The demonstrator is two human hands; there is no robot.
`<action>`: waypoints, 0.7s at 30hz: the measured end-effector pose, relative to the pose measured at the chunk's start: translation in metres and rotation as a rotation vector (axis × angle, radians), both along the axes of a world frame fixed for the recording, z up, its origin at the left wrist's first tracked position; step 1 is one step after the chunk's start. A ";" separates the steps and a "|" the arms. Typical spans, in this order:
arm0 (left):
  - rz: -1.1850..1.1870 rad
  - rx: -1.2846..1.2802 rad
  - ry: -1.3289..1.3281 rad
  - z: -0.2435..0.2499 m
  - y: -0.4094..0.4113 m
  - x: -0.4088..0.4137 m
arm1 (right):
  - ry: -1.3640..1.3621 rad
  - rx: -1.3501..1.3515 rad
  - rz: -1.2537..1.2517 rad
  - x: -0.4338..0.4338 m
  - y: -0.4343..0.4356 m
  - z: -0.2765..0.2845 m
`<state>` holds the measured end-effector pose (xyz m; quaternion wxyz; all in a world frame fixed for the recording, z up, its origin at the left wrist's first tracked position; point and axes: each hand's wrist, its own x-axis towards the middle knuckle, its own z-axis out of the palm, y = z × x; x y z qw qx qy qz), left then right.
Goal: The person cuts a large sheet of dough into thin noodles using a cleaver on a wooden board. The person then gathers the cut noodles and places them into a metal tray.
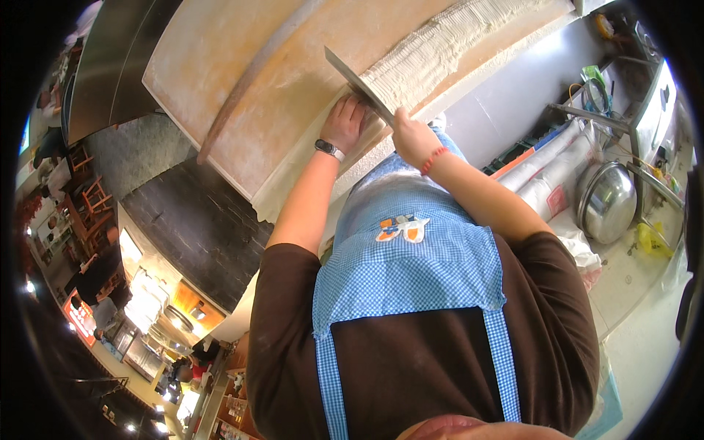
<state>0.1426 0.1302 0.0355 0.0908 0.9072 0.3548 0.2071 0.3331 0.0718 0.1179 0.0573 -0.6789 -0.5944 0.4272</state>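
My right hand point(413, 137) grips the handle of a broad-bladed kitchen knife point(358, 82). Its blade lies slantwise across a long strip of folded dough, at the boundary between the cut and uncut parts. Close to the blade's left side, my left hand point(344, 124) presses on the uncut folded dough point(300, 157), fingers bent and held together. Right of the knife, a long row of thin cut noodles point(434, 52) runs up toward the board's far corner. Everything rests on a floured wooden board point(297, 49). Whether the blade touches the board is hidden.
A long wooden rolling pin point(247, 80) lies on the board, left of the dough. White sacks point(555, 165) and a steel basin point(608, 201) are on the floor at right, beside a metal-framed stand point(632, 124). A dark countertop point(198, 225) adjoins at left.
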 end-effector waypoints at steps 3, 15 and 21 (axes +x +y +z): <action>-0.014 -0.063 -0.061 0.005 0.000 0.001 | -0.011 -0.104 0.033 0.005 -0.027 0.029; -0.011 -0.034 -0.043 0.002 -0.002 -0.005 | 0.002 0.010 0.023 -0.010 -0.002 0.011; 0.061 -0.036 -0.007 0.004 -0.008 -0.003 | -0.050 -0.005 0.076 -0.014 -0.023 0.010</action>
